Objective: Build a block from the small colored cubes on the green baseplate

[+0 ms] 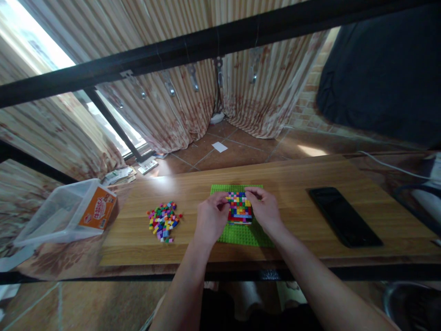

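Note:
A block of multicoloured toy bricks [239,212] stands on a green studded baseplate [246,238] near the middle of the wooden board. My left hand [212,216] is at the block's left side, its thumb and fingers curled in against the upper edge. From the right, my right hand [264,209] bends its fingers onto the block's upper right corner. Whether a small loose brick sits between any fingertips is too small to tell. The block's two sides are partly hidden by my hands.
Left of the baseplate lies a pile of loose small bricks [164,221]. A clear plastic box [65,211] with an orange label stands beyond the board's left end. To the right lies a black phone [344,216]. A dark metal bar [151,53] crosses above the board.

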{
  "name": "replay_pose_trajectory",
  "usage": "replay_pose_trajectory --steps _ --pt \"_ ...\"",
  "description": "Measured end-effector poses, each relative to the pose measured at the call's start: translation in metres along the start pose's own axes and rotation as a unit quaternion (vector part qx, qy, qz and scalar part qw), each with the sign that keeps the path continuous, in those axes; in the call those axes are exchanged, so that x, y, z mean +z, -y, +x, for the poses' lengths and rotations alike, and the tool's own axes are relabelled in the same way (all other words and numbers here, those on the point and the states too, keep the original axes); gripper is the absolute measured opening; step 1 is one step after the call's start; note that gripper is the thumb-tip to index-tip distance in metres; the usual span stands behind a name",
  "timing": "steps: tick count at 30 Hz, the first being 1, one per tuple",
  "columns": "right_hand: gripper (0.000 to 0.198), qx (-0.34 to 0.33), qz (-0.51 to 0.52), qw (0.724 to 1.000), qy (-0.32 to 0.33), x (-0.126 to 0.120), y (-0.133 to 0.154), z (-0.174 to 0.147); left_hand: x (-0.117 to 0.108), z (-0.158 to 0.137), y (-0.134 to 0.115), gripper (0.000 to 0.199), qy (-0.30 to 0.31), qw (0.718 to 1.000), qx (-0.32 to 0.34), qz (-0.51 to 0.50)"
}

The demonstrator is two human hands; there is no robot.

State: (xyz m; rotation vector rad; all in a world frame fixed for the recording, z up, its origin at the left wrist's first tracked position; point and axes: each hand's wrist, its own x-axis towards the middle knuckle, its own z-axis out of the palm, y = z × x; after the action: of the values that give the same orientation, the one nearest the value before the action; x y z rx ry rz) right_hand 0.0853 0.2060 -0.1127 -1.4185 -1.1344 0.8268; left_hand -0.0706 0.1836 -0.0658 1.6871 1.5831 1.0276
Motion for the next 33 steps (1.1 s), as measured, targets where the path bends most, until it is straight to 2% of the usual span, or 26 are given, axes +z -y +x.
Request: replay_pose_trajectory --steps 14,22,27,33 --pt "0.030 -0.002 -0.011 1.000 0.006 0.000 -0.001 -0.001 0.003 0.002 0.008 0.033 0.012 0.998 0.028 0.056" --pt "0.042 -0.093 -0.113 0.989 0.014 0.009 0.015 -0.015 0.004 0.001 0.005 0.034 0.006 0.996 0.047 0.070" --pt "0.039 -0.102 -0.148 0.983 0.022 0.017 0.018 -0.019 0.006 0.000 0.006 0.031 -0.003 0.994 0.056 0.090" --pt "0.033 -0.100 -0.132 0.986 0.028 0.021 0.016 -0.019 0.008 0.000 0.003 0.031 -0.006 0.993 0.052 0.105"
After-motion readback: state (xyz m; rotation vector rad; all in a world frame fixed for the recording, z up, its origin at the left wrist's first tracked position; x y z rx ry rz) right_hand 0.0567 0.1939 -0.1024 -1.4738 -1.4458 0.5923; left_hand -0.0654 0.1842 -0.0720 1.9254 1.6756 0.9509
